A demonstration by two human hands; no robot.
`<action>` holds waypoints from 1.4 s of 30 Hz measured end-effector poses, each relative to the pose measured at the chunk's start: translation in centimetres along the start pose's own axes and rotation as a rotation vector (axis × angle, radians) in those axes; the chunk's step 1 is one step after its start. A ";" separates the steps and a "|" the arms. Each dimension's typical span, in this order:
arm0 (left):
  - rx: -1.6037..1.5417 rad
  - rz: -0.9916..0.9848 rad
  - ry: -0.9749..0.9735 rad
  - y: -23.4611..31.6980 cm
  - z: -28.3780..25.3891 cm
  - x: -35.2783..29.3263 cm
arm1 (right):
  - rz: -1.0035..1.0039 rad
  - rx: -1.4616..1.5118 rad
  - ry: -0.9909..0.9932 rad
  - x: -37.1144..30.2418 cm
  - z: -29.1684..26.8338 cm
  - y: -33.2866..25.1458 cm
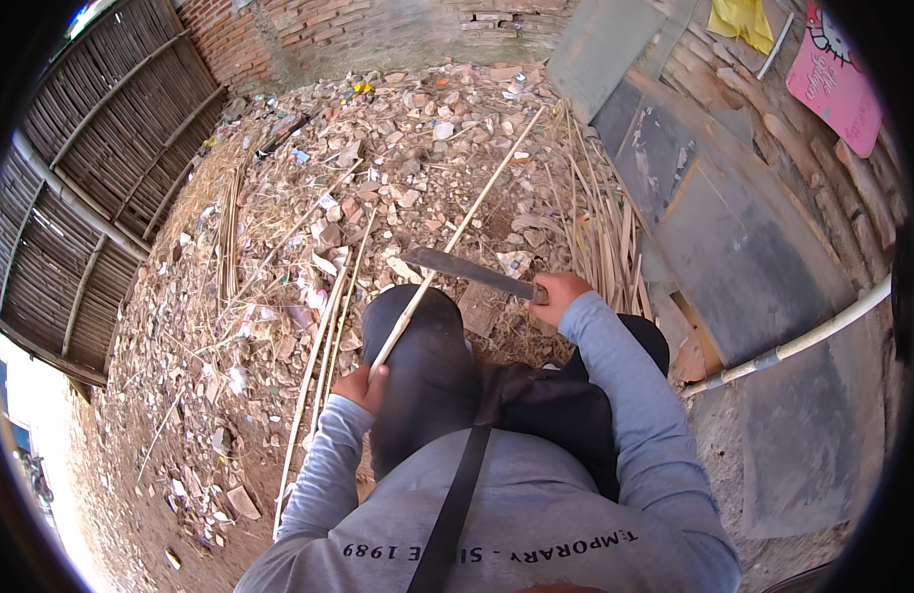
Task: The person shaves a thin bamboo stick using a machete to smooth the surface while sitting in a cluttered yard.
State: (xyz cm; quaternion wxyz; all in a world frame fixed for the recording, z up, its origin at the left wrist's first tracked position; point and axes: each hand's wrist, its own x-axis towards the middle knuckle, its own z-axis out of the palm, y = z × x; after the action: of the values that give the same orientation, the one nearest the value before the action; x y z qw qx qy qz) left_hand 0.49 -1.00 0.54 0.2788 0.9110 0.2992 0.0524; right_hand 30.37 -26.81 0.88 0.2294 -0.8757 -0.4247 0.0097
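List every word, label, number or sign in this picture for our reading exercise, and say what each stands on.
Grey shirt: a line of dark letters and digits, partly covered by the black strap; wording not copied here.
Pink board, upper right: small lettering; wording not copied here.
Large knife: no lettering visible.
Ground litter: any print is too small to read.

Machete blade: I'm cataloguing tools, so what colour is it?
The machete blade is dull, dark grey-brown; it shows best in the head view.
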 end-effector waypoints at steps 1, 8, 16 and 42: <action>0.009 -0.010 -0.021 -0.2 0.1 0.0 | 0.024 0.003 -0.054 0.1 0.0 0.0; 0.024 -0.037 -0.047 0.1 -0.2 -0.1 | 0.061 0.020 -0.132 0.1 -0.4 -0.4; -0.029 -0.022 -0.025 0.2 -0.1 -0.2 | 0.065 0.040 -0.153 0.0 -0.8 -0.5; 0.031 -0.002 0.005 -1.0 0.9 0.5 | 0.060 0.068 -0.225 -0.5 -0.7 -0.1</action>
State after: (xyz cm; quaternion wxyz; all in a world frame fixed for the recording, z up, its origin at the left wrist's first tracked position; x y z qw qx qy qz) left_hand 0.57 -0.45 -0.80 0.2640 0.9147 0.3018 0.0499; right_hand 30.16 -27.40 1.43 0.2094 -0.8733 -0.4206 0.1291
